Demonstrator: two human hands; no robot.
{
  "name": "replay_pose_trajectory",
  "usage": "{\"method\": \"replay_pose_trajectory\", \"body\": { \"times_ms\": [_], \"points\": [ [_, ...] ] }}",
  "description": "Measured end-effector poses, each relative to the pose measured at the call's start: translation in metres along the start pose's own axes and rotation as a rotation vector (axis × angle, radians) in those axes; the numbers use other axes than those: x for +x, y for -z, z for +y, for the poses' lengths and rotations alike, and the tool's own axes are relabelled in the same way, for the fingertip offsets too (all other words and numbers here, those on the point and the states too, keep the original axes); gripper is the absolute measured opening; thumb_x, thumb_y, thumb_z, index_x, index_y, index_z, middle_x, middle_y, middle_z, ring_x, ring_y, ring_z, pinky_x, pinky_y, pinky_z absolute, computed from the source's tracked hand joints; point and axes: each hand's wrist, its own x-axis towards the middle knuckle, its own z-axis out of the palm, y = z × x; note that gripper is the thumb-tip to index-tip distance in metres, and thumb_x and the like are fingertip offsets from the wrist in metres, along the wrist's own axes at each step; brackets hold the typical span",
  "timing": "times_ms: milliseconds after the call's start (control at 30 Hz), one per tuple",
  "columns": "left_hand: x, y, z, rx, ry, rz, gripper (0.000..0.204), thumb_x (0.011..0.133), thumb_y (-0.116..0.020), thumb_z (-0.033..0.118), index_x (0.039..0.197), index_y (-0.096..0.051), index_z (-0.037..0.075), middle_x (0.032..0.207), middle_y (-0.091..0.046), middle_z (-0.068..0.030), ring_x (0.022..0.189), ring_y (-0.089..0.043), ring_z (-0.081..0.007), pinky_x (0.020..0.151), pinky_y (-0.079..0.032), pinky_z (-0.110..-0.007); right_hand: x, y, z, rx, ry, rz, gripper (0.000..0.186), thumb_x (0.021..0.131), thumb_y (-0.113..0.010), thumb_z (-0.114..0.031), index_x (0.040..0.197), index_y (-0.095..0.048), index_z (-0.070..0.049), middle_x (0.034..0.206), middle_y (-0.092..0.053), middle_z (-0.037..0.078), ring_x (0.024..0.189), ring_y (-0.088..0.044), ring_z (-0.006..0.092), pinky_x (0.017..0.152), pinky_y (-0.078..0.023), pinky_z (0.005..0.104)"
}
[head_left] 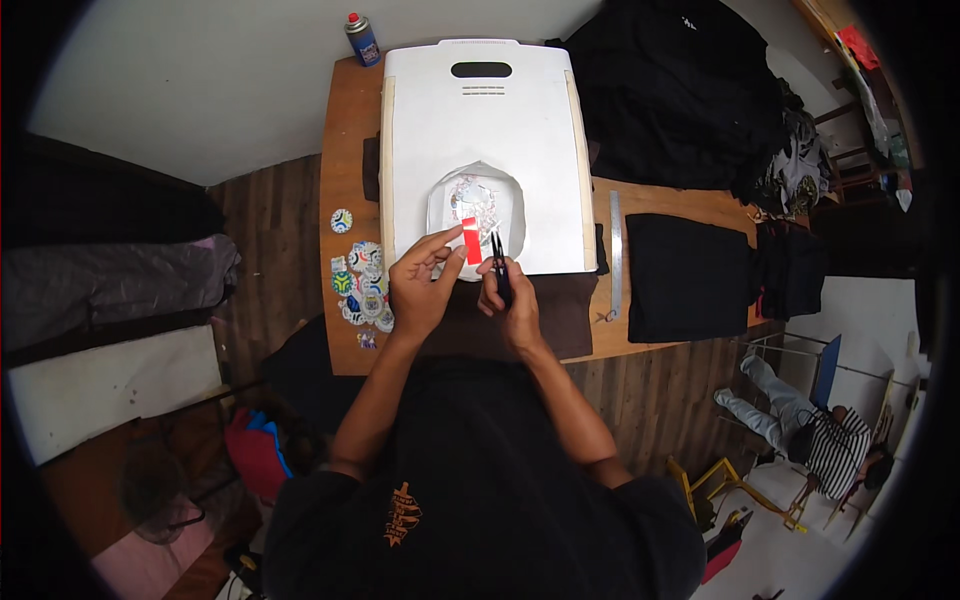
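1. the small red rectangular strip [471,241] is a little above the middle of the frame, over the lower edge of the big white flat plastic lid [480,120].
2. the left hand [420,285] is just below and left of the strip. its thumb and first finger are pinched on the strip, and the other fingers are curled in.
3. the right hand [508,300] is just right of the strip. it is closed around thin black tweezers [498,265], and the tips point up next to the strip.
4. under the strip lies a round clear sheet with small pictures [478,205] on the white lid.
5. a bunch of round colourful stickers [362,285] lies left of the left hand on the brown wooden table [345,130].
6. a folded black cloth [690,275] and a long grey metal ruler [615,250] are to the right, well apart from the hands.
7. a blue spray can with a red top [361,38] stands at the top of the frame.
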Motion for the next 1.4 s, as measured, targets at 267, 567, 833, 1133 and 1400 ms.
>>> {"method": "replay_pose_trajectory", "body": {
  "times_ms": [267,567,833,1133,1400],
  "points": [
    [0.000,0.001,0.005,-0.065,0.015,0.006,0.034,0.089,-0.064,-0.007,0.122,-0.060,-0.008,0.102,-0.065,-0.0098,0.086,-0.062,-0.0085,0.078,-0.050,-0.021,-0.016,-0.006,0.003,-0.358,0.081,-0.066,0.041,0.107,-0.029,-0.039,0.103,-0.049,-0.003,0.057,-0.036,-0.001,0.051,-0.035,0.0095,0.051,-0.033,0.0241],
    [0.001,-0.001,0.012,-0.046,0.001,0.004,0.038,0.089,-0.064,-0.007,0.126,-0.058,-0.008,0.098,-0.065,-0.0074,0.086,-0.061,-0.0076,0.079,-0.049,-0.021,-0.015,-0.005,0.015,-0.080,0.081,-0.104,0.036,0.107,-0.032,-0.036,0.094,-0.046,-0.006,0.056,-0.030,-0.002,0.045,-0.026,0.0080,0.047,-0.026,0.0256],
    [0.001,-0.001,0.011,0.011,-0.041,0.000,0.038,0.087,-0.065,-0.009,0.125,-0.059,-0.008,0.097,-0.063,-0.0068,0.085,-0.059,-0.0070,0.079,-0.049,-0.021,-0.017,-0.009,0.012,-0.040,0.064,-0.122,0.033,0.107,-0.034,-0.034,0.093,-0.046,-0.006,0.057,-0.029,-0.004,0.046,-0.025,0.0067,0.047,-0.025,0.0244],
    [0.000,0.000,0.009,-0.009,-0.049,-0.012,0.040,0.087,-0.064,-0.010,0.126,-0.057,-0.008,0.098,-0.064,-0.0076,0.086,-0.061,-0.0077,0.080,-0.049,-0.021,-0.016,-0.013,0.013,-0.006,0.068,-0.104,0.032,0.107,-0.034,-0.031,0.092,-0.045,-0.006,0.057,-0.028,-0.005,0.047,-0.023,0.0059,0.047,-0.025,0.0239],
    [-0.001,0.002,0.009,-0.014,-0.054,-0.019,0.040,0.087,-0.064,-0.010,0.127,-0.057,-0.008,0.100,-0.065,-0.0079,0.087,-0.061,-0.0076,0.080,-0.049,-0.021,-0.016,-0.014,0.016,-0.017,0.083,-0.093,0.032,0.107,-0.034,-0.032,0.093,-0.045,-0.006,0.057,-0.028,-0.004,0.046,-0.024,0.0062,0.047,-0.025,0.0239]
  ]
}}
